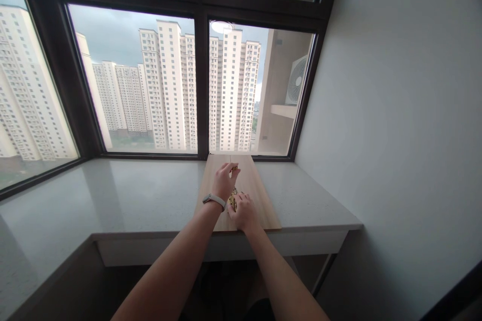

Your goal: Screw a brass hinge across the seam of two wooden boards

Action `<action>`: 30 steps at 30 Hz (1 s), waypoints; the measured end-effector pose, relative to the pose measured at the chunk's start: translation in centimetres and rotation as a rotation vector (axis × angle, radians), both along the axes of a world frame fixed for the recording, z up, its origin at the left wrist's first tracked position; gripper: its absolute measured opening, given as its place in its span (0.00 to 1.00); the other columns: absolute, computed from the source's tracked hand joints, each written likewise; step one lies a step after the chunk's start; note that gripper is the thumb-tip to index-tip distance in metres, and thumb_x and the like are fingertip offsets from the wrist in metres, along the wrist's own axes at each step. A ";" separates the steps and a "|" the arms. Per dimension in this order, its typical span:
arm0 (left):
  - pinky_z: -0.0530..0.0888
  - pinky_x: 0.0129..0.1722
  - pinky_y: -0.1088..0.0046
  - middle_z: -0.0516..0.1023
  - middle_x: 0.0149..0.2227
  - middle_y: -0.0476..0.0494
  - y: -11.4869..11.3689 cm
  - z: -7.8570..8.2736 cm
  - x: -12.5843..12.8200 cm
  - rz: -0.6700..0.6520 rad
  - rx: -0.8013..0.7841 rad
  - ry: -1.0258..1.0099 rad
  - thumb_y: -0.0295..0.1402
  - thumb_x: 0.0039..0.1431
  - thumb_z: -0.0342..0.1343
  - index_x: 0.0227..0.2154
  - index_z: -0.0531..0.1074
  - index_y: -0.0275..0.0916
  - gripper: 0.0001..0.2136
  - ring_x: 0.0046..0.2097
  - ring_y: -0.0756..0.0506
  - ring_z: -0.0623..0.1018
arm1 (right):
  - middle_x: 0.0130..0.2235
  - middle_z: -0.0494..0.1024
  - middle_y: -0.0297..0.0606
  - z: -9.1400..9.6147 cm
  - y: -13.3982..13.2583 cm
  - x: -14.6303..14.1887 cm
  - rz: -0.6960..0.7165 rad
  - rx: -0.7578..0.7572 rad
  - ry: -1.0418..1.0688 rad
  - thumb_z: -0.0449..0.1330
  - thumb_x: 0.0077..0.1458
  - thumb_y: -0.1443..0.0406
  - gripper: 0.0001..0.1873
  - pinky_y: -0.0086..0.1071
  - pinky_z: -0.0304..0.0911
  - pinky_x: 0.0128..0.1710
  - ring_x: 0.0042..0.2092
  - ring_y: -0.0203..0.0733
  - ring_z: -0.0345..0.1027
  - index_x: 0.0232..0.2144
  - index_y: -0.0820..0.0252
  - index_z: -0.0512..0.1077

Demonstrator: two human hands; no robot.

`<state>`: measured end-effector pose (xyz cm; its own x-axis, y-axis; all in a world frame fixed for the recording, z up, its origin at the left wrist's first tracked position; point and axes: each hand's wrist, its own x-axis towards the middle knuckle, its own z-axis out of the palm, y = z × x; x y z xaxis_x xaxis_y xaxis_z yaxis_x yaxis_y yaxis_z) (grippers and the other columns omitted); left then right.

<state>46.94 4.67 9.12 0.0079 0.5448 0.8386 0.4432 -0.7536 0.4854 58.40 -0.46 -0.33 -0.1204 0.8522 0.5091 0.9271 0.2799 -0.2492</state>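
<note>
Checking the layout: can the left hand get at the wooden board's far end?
Probably yes: the left hand hovers over the wooden board, and nothing lies between it and the far end, though it pinches a small piece.

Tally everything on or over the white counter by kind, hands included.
wooden board: 1
hands: 2 (left hand, right hand)
wristband on the left wrist: 1
yellow-and-dark item held between the hands: 1, too small to tell if more
Total: 5
</note>
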 end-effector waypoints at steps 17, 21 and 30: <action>0.77 0.39 0.68 0.77 0.42 0.43 -0.5 0.5 -0.3 0.081 -0.016 0.018 0.29 0.65 0.57 0.45 0.74 0.44 0.07 0.39 0.46 0.78 | 0.49 0.76 0.44 -0.2 0.2 0.0 -0.005 -0.005 -0.002 0.55 0.62 0.53 0.18 0.38 0.56 0.53 0.53 0.49 0.63 0.48 0.56 0.73; 0.76 0.38 0.69 0.78 0.40 0.44 -0.5 0.5 -0.3 0.049 -0.021 0.027 0.29 0.66 0.55 0.42 0.73 0.44 0.05 0.38 0.46 0.78 | 0.49 0.76 0.45 -0.2 0.1 0.0 -0.008 -0.002 -0.002 0.55 0.63 0.53 0.19 0.39 0.57 0.53 0.53 0.49 0.64 0.49 0.56 0.73; 0.75 0.39 0.69 0.75 0.37 0.46 -0.7 1.1 -0.1 0.066 0.022 0.021 0.33 0.63 0.60 0.33 0.74 0.42 0.03 0.37 0.47 0.76 | 0.51 0.75 0.45 -0.2 0.2 -0.1 -0.012 -0.015 -0.005 0.55 0.62 0.54 0.20 0.38 0.56 0.56 0.54 0.50 0.63 0.51 0.56 0.73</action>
<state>46.88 4.00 10.25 -0.0098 0.5260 0.8504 0.5025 -0.7327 0.4589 58.32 -0.25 -0.54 -0.1122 0.8613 0.4955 0.9316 0.2647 -0.2492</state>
